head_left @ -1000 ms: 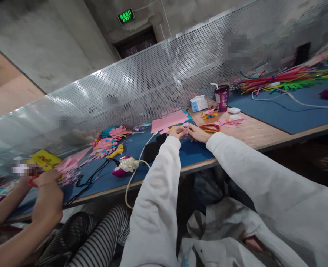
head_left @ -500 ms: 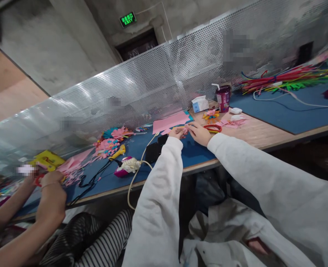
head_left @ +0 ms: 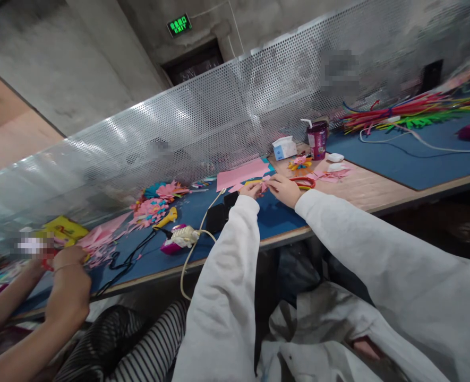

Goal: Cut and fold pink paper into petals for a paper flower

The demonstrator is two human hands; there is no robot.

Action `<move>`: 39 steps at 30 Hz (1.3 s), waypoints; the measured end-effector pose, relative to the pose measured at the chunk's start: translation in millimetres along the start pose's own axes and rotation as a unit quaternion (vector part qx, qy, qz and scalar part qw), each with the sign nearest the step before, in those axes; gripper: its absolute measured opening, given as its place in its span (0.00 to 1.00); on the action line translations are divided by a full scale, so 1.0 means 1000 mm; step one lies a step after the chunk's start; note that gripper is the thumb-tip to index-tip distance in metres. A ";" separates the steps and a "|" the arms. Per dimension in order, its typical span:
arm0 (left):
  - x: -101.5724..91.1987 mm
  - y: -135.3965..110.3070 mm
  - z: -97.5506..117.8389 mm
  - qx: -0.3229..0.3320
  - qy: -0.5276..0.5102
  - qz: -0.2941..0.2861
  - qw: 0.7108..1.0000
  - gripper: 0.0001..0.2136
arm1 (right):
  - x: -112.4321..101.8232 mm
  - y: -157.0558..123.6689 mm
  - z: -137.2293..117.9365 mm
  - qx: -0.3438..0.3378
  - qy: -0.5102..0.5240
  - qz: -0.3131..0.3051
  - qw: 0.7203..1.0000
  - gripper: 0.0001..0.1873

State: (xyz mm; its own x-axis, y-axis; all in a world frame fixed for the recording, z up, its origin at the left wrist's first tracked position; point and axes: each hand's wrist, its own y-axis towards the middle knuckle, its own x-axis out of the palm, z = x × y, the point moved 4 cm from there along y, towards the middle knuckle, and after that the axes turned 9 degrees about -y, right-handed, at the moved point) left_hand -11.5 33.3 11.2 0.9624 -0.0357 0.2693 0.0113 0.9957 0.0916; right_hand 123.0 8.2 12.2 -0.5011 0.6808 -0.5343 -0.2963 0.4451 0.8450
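Observation:
Both my hands meet above the blue table mat, pinching a small piece of pink paper [head_left: 265, 183] between them. My left hand [head_left: 251, 190] has its fingers closed on the paper's left side. From the right, my right hand [head_left: 282, 189] pinches the same piece. Just behind my hands lie pink paper sheets [head_left: 242, 174]. Scissors with red and yellow handles [head_left: 304, 183] rest right beside my right hand. The paper's exact shape is partly hidden by my fingers.
A lidded purple cup [head_left: 317, 140], a tissue pack [head_left: 284, 148] and an orange paper flower [head_left: 300, 163] stand behind right. To the left are pink paper flowers [head_left: 153, 211], a yellow-handled tool [head_left: 167, 217] and a power strip [head_left: 181, 237]. A co-worker's hands [head_left: 69, 260] hold red scissors at far left.
The view has shifted slightly. My hands stay together, and more of the pink paper now shows above my fingers.

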 end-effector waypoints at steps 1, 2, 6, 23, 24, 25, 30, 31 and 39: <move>0.000 -0.001 0.000 -0.001 0.003 0.002 1.000 0.03 | 0.000 0.000 -0.001 -0.006 -0.008 -0.005 1.000 0.12; 0.000 -0.001 0.001 -0.003 0.006 0.005 1.000 0.03 | 0.000 0.000 -0.001 -0.012 -0.016 -0.010 1.000 0.12; 0.000 -0.001 0.001 -0.006 0.011 0.016 1.000 0.03 | -0.001 0.000 -0.003 -0.039 -0.046 -0.027 0.998 0.13; -0.005 0.004 -0.003 -0.003 0.014 0.023 1.000 0.04 | -0.014 0.001 -0.020 -0.094 -0.115 -0.157 0.976 0.17; -0.005 0.005 -0.003 -0.003 0.009 0.023 1.000 0.04 | -0.013 0.001 -0.021 -0.096 -0.118 -0.158 0.976 0.17; -0.006 0.005 -0.003 -0.003 0.005 0.024 1.000 0.04 | -0.013 0.001 -0.021 -0.098 -0.120 -0.159 0.975 0.18; -0.007 0.007 -0.004 -0.010 0.007 0.030 0.999 0.04 | -0.012 0.000 -0.023 -0.106 -0.142 -0.166 0.970 0.19; -0.006 0.007 -0.004 -0.012 0.009 0.030 0.999 0.04 | -0.012 0.000 -0.024 -0.109 -0.146 -0.167 0.969 0.20; -0.004 0.001 0.001 -0.014 -0.015 0.039 0.999 0.06 | -0.015 0.001 -0.027 -0.117 -0.131 -0.152 0.973 0.20</move>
State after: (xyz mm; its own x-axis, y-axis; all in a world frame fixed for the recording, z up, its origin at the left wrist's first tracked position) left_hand -15.4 34.8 11.5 0.9518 0.0396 0.3041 -0.0553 0.9975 0.0434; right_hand 108.7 -17.4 21.4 -0.1464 0.6763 -0.7220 -0.5902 0.5260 0.6124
